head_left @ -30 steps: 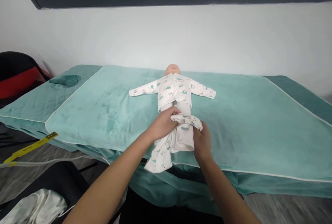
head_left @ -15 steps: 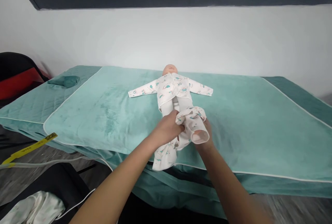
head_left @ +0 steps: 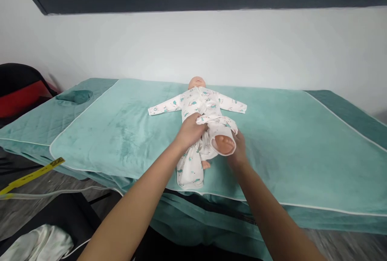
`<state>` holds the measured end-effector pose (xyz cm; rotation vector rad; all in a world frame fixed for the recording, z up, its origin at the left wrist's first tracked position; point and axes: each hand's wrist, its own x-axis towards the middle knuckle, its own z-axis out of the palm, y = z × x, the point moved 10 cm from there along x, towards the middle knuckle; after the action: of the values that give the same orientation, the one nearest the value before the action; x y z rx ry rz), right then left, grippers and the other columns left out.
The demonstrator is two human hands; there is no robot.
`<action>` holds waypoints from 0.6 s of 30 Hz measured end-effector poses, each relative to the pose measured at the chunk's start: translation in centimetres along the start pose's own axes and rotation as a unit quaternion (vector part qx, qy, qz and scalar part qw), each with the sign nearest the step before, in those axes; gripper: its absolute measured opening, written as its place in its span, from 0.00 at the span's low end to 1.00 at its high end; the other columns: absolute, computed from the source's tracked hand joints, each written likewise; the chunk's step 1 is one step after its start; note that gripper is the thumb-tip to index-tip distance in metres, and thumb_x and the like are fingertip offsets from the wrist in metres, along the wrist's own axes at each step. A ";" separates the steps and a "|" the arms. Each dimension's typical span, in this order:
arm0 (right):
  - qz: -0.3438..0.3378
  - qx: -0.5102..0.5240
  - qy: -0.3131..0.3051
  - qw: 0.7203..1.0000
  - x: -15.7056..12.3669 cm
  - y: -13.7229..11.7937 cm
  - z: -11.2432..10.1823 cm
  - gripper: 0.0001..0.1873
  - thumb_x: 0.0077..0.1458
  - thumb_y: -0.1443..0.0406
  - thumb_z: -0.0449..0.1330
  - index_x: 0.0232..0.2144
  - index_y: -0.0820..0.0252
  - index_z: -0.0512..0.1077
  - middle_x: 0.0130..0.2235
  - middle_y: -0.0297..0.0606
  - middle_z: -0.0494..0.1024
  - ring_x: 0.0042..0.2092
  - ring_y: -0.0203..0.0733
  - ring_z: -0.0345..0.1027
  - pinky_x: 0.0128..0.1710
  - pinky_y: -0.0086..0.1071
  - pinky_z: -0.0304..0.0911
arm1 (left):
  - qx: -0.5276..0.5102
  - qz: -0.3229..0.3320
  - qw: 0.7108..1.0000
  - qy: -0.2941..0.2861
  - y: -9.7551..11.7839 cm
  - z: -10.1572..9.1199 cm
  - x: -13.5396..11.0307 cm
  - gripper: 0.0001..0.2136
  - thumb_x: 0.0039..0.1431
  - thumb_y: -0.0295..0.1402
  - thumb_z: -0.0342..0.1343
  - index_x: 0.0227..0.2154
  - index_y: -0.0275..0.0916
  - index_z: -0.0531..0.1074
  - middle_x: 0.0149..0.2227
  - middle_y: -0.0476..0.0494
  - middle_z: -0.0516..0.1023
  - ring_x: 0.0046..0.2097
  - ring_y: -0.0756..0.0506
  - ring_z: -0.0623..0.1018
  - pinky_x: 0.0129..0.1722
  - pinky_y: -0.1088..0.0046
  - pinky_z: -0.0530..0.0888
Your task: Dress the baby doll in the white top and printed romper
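A baby doll point(head_left: 197, 82) lies on its back, head toward the wall, in a white patterned jacket point(head_left: 193, 102) with its sleeves spread. White patterned baby trousers point(head_left: 222, 123) are around one of its legs, and that foot point(head_left: 225, 144) shows inside the cuff. The other trouser leg point(head_left: 190, 170) hangs flat toward me, with the second bare foot point(head_left: 206, 164) beside it. My left hand point(head_left: 193, 130) is closed on the bunched waist side of the trousers. My right hand point(head_left: 238, 146) grips the trousers' right side, its fingers partly hidden behind the cloth.
Teal cloth covers the massage bed point(head_left: 287, 144), which has a face hole point(head_left: 75, 96) at left. A black chair point(head_left: 57, 220) with a crumpled white cloth point(head_left: 39, 243) stands at lower left. A yellow tag point(head_left: 33, 175) hangs near a pale cable. Behind the bed is a white wall.
Both hands have moved up toward the doll's body, drawing the trousers higher on the leg. The foot now shows in the cuff opening, and the other bare foot has come into view.
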<state>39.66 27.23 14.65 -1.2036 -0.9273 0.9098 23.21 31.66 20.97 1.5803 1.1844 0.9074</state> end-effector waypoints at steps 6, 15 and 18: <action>0.062 -0.071 0.000 0.996 0.8 1.5 -0.8 0.16 0.46 0.54 0.57 0.34 0.58 0.69 0.36 0.36 0.76 0.37 0.43 0.69 0.36 0.34 0.63 | -0.032 -0.031 0.999 -0.026 -2.1 0.7 -0.5 0.06 0.48 0.30 0.58 0.31 0.37 0.71 0.33 0.46 0.76 0.38 0.44 0.74 0.38 0.71 0.68; 0.034 -0.287 -0.037 0.957 3.2 1.1 -2.2 0.11 0.46 0.60 0.54 0.32 0.58 0.71 0.32 0.32 0.74 0.35 0.39 0.64 0.36 0.32 0.59 | -0.230 -0.098 0.960 -0.125 -2.6 -0.7 -0.9 0.11 0.47 0.34 0.64 0.31 0.36 0.69 0.24 0.51 0.70 0.26 0.51 0.70 0.30 0.75 0.65; 0.009 -0.280 -0.058 0.958 3.2 0.4 -1.6 0.13 0.46 0.64 0.53 0.36 0.58 0.71 0.38 0.35 0.76 0.40 0.42 0.67 0.42 0.35 0.62 | -0.198 -0.078 0.965 -0.156 -2.0 -0.9 0.0 0.12 0.47 0.35 0.65 0.29 0.36 0.69 0.27 0.50 0.72 0.29 0.51 0.71 0.32 0.75 0.64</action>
<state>42.28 29.74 14.32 -1.6492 -1.3270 0.7571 21.86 32.04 19.31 1.2319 0.8303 0.7069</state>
